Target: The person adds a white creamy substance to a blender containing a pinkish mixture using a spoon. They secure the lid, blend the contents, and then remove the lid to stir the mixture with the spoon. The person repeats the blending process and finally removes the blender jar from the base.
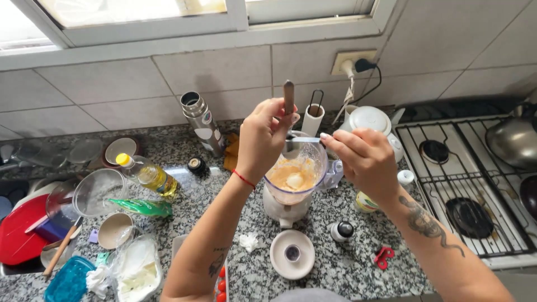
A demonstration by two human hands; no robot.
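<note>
single head cam, looks steeply down from above the granite counter [347, 268], close range, facing the far tiled wall [212, 72]; stove [470, 184] at right edge.

Pan [514, 140] cut off at right edge

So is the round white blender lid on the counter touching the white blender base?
Apart: the head view shows speckled granite between the round white blender lid and the white blender base.

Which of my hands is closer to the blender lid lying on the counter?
Left, though narrowly. Both hands are raised over the blender jar, left hand left of it, right hand to its right; the lid lies below, nearer you.
</note>
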